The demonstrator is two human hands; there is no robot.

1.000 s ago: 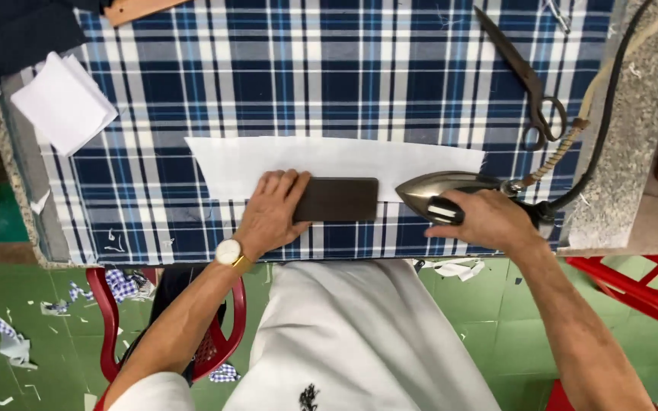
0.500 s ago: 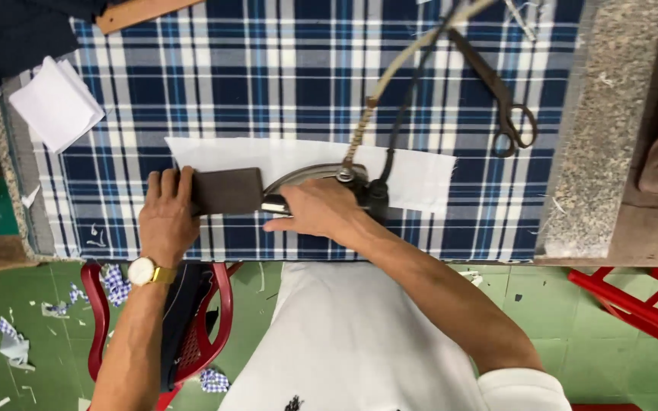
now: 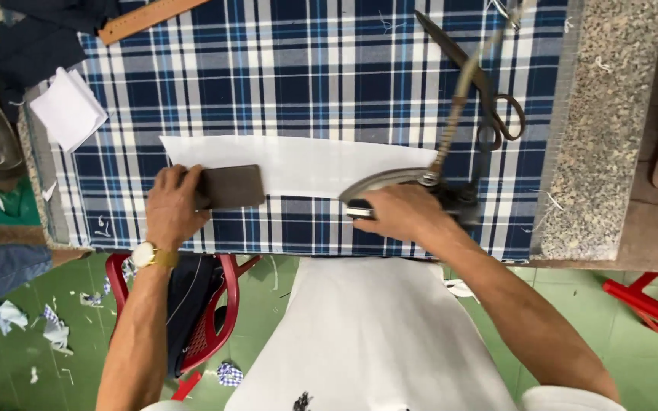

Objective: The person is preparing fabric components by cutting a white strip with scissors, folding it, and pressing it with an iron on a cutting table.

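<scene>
White fabric strip [image 3: 306, 164] lies flat along the near part of the plaid-covered table [image 3: 306, 76], its long edge running left to right. Fingers of the left hand [image 3: 173, 205] spread flat and press on a dark rectangular block [image 3: 230, 186], which sits on the strip's left end, near its lower edge. Fingers of the right hand [image 3: 401, 213] wrap closed around the handle of a metal iron [image 3: 390, 183], whose pointed sole rests on the strip's right end, nose toward the block. A braided cord [image 3: 458, 99] rises from the iron toward the far edge of the table.

Judging by how things lie, pressing is under way: the stretch between block and iron looks smooth and uncreased, though whether the whole strip has been ironed cannot be told.

Beyond the strip, large scissors [image 3: 474, 84] lie to the right, a wooden ruler [image 3: 146, 17] at the far left, and a folded white piece [image 3: 66, 110] near the left edge.
</scene>
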